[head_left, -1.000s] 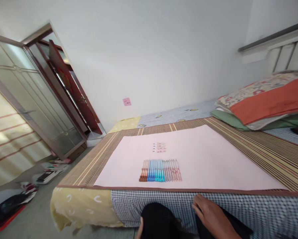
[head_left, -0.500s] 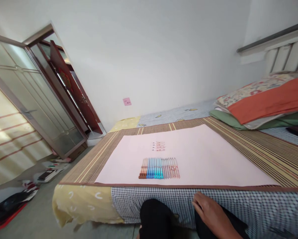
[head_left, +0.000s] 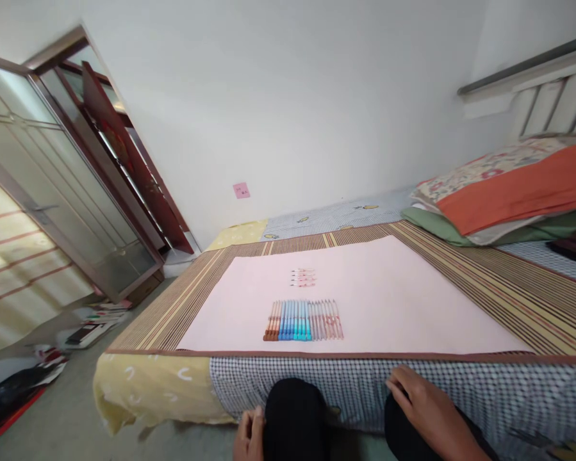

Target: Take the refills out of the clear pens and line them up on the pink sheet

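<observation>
My left hand [head_left: 249, 435] is beside my left knee at the bottom of the view, its fingers curled together and nothing visible in them. On my right knee rests my right hand [head_left: 419, 400], loosely closed, with no object showing. Nearest to both hands is a row of pens on a pink sheet [head_left: 403, 307]: brown-ended pens [head_left: 272, 320], blue pens [head_left: 295, 320] and pale patterned pens [head_left: 327, 320] lie side by side. Farther back lie several small pens [head_left: 303, 277] with dark tips, turned sideways. Neither hand touches the pens.
The sheet lies on a striped mat [head_left: 148, 320] over a bed with a checked cover [head_left: 355, 384]. An orange pillow [head_left: 518, 192] is at the right. A pink note [head_left: 241, 190] is on the wall. Books [head_left: 93, 323] lie on the floor near an open door [head_left: 124, 147].
My left hand has come up into view beside my left knee. My right hand has shifted slightly right with the knee. The camera view has tilted a little; the pens lie as before.
</observation>
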`<state>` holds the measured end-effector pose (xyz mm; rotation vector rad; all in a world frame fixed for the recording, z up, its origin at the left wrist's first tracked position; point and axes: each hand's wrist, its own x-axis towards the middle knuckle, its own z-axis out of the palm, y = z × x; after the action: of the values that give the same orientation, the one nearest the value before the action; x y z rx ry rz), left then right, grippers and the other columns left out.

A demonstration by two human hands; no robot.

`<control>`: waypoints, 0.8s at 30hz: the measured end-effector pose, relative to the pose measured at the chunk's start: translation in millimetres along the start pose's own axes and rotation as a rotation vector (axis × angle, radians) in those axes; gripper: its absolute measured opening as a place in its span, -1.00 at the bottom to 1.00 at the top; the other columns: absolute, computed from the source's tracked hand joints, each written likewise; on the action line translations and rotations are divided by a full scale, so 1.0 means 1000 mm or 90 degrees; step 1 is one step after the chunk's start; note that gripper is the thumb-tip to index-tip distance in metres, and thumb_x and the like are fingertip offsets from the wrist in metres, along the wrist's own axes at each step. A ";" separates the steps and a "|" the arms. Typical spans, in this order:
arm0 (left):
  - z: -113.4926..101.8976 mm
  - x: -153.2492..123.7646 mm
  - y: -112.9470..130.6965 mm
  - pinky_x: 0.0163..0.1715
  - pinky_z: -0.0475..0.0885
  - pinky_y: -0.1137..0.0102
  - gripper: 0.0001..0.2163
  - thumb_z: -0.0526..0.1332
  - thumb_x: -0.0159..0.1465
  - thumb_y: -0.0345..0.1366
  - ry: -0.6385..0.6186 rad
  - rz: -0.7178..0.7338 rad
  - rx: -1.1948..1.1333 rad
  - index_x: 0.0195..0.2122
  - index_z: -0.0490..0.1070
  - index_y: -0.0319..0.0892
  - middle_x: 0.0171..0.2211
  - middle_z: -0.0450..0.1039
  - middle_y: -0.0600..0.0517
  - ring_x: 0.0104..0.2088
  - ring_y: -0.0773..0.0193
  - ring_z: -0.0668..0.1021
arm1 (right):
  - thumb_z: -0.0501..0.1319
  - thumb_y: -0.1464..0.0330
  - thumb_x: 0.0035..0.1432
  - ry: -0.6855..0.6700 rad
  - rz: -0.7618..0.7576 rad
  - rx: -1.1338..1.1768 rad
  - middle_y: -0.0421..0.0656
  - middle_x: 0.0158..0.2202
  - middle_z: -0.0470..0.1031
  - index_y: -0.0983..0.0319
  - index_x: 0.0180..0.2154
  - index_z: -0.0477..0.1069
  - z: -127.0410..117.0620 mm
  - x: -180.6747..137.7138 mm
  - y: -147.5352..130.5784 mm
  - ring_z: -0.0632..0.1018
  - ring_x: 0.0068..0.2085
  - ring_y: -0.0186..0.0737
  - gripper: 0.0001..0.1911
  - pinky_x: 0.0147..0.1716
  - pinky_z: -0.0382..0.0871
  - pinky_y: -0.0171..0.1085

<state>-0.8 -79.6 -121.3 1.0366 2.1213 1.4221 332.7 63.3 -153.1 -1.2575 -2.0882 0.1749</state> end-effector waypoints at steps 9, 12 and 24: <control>0.041 -0.011 -0.002 0.27 0.22 0.11 -0.23 0.17 0.17 -0.19 -0.194 0.154 0.469 0.42 0.07 -0.28 0.42 0.04 -0.21 0.37 -0.07 0.20 | 0.03 0.22 0.32 -0.025 0.075 0.017 -0.17 -0.40 0.49 0.11 -0.42 0.34 -0.018 -0.007 0.012 0.54 -0.39 -0.14 -0.73 -0.32 0.32 -0.19; 0.048 -0.020 0.008 0.30 0.01 -0.17 -0.28 0.17 0.16 -0.24 -0.200 0.180 0.574 0.40 0.13 -0.05 0.45 -0.07 -0.07 0.42 -0.19 0.06 | 0.03 0.17 0.29 -0.044 0.127 0.020 -0.15 -0.39 0.51 0.11 -0.41 0.36 -0.025 -0.008 0.021 0.55 -0.38 -0.13 -0.72 -0.33 0.33 -0.18; 0.057 -0.015 0.016 0.31 0.10 -0.01 -0.26 0.23 0.11 -0.27 -0.247 0.250 0.512 0.38 0.18 -0.04 0.45 -0.07 -0.05 0.41 -0.15 0.08 | 0.10 0.10 0.20 -0.026 0.171 0.076 -0.14 -0.37 0.58 0.09 -0.40 0.44 -0.049 -0.006 0.036 0.60 -0.36 -0.12 -0.72 -0.35 0.43 -0.24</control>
<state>52.8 -51.8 -131.6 1.9146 2.2775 0.3687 391.4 66.1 -134.9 -1.4677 -1.9043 0.4414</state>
